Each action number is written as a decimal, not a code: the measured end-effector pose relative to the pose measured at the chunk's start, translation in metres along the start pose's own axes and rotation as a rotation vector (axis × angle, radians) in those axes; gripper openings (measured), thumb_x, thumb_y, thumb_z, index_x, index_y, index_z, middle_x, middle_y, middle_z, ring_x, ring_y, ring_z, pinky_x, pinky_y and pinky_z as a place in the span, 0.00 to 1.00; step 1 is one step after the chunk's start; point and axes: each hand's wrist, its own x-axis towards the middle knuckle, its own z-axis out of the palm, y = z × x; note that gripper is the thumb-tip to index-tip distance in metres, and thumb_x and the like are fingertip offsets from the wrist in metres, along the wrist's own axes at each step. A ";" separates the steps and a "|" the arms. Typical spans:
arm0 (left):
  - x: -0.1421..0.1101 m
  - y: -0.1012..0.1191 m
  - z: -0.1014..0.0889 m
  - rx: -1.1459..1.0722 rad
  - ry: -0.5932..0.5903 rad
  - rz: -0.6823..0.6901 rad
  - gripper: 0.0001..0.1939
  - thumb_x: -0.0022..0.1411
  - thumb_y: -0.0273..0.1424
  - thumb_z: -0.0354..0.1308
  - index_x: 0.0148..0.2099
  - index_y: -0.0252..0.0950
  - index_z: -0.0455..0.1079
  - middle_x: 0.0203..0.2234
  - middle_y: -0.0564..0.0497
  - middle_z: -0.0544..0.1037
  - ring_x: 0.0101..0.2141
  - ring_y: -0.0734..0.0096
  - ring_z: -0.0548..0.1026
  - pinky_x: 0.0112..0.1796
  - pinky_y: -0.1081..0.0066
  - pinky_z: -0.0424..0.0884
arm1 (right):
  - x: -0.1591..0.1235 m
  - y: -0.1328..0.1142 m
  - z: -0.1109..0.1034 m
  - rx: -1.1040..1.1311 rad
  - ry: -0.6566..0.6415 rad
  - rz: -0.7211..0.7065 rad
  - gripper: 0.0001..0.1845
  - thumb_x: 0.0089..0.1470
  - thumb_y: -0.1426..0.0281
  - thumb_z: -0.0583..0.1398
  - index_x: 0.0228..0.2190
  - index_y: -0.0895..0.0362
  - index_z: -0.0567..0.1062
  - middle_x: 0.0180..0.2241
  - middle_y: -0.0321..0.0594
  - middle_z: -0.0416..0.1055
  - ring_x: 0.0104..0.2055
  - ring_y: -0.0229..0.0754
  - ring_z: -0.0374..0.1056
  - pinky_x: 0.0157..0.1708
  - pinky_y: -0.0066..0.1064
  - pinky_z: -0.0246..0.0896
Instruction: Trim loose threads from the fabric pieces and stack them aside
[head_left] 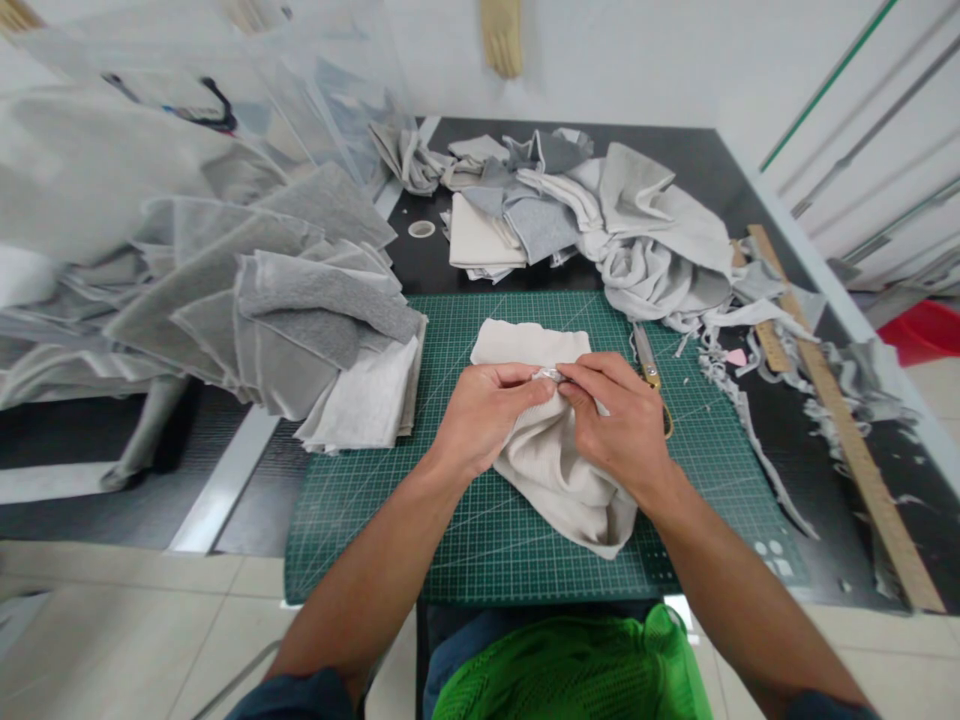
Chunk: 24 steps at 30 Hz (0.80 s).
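Note:
A cream piece of fabric [544, 480] lies bunched on the green cutting mat [360, 520], its far edge flat and its near part in loose folds. My left hand [484, 415] pinches a small gathered bit of it between thumb and fingers. Close against it, my right hand [619, 415] is closed on the same gathered spot, fingertips nearly meeting the left ones. Whether anything small is held inside the pinch cannot be made out. Scissors with gold handles [651, 374] lie just beyond my right hand, partly hidden by it.
Grey fabric pieces [300, 310] are heaped at the left. More folded cloth [547, 215] and a tape roll [421, 229] lie at the back. Wooden rulers [847, 420] and fabric scraps [742, 430] cover the right side. A clear plastic bin [322, 100] stands behind the left heap.

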 end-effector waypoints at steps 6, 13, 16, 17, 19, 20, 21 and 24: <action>0.000 0.001 0.001 -0.003 0.010 -0.020 0.11 0.48 0.31 0.76 0.34 0.33 0.83 0.32 0.47 0.83 0.31 0.72 0.76 0.36 0.70 0.71 | 0.000 -0.002 -0.001 0.018 0.012 0.018 0.13 0.62 0.75 0.60 0.45 0.55 0.82 0.40 0.45 0.78 0.43 0.46 0.75 0.46 0.42 0.74; -0.001 0.001 -0.003 0.045 -0.005 -0.050 0.10 0.48 0.31 0.76 0.34 0.33 0.83 0.31 0.48 0.83 0.31 0.73 0.76 0.35 0.72 0.69 | 0.000 0.001 -0.004 0.011 -0.033 -0.002 0.13 0.62 0.75 0.60 0.45 0.55 0.82 0.41 0.47 0.78 0.44 0.48 0.75 0.46 0.43 0.74; 0.000 0.000 -0.005 0.052 -0.020 -0.064 0.10 0.48 0.30 0.75 0.35 0.32 0.83 0.31 0.48 0.83 0.31 0.73 0.76 0.35 0.72 0.70 | -0.001 0.001 -0.003 0.015 -0.050 -0.011 0.13 0.62 0.75 0.60 0.45 0.55 0.82 0.40 0.46 0.78 0.44 0.47 0.75 0.46 0.42 0.74; 0.001 0.000 -0.005 0.050 -0.023 -0.065 0.11 0.48 0.30 0.75 0.35 0.32 0.83 0.31 0.48 0.83 0.32 0.72 0.76 0.36 0.71 0.70 | -0.001 0.001 -0.003 0.017 -0.053 -0.011 0.13 0.63 0.75 0.59 0.44 0.55 0.82 0.40 0.46 0.78 0.44 0.47 0.75 0.45 0.41 0.74; 0.001 0.000 -0.005 0.048 -0.026 -0.067 0.11 0.48 0.30 0.75 0.35 0.32 0.83 0.31 0.48 0.83 0.32 0.72 0.77 0.36 0.71 0.70 | -0.001 0.001 -0.003 0.022 -0.053 -0.008 0.13 0.63 0.76 0.59 0.44 0.55 0.82 0.39 0.45 0.78 0.43 0.46 0.75 0.45 0.41 0.74; 0.001 0.000 -0.005 0.049 -0.026 -0.069 0.11 0.48 0.30 0.75 0.35 0.32 0.83 0.31 0.48 0.83 0.32 0.72 0.77 0.36 0.71 0.70 | -0.001 0.001 -0.003 0.023 -0.052 -0.007 0.13 0.63 0.76 0.59 0.43 0.55 0.82 0.39 0.45 0.78 0.43 0.46 0.75 0.44 0.41 0.74; 0.001 0.000 -0.005 0.052 -0.027 -0.071 0.11 0.48 0.30 0.75 0.35 0.32 0.83 0.31 0.48 0.83 0.32 0.72 0.77 0.36 0.71 0.71 | -0.001 0.001 -0.004 0.022 -0.050 -0.006 0.12 0.63 0.75 0.59 0.43 0.55 0.82 0.39 0.45 0.78 0.43 0.46 0.75 0.44 0.41 0.74; 0.001 -0.001 -0.006 0.065 -0.030 -0.074 0.10 0.48 0.30 0.75 0.35 0.32 0.83 0.30 0.48 0.82 0.31 0.72 0.76 0.35 0.71 0.70 | 0.000 0.001 -0.005 0.012 -0.058 -0.003 0.12 0.62 0.75 0.60 0.44 0.55 0.82 0.40 0.46 0.78 0.44 0.47 0.75 0.45 0.42 0.74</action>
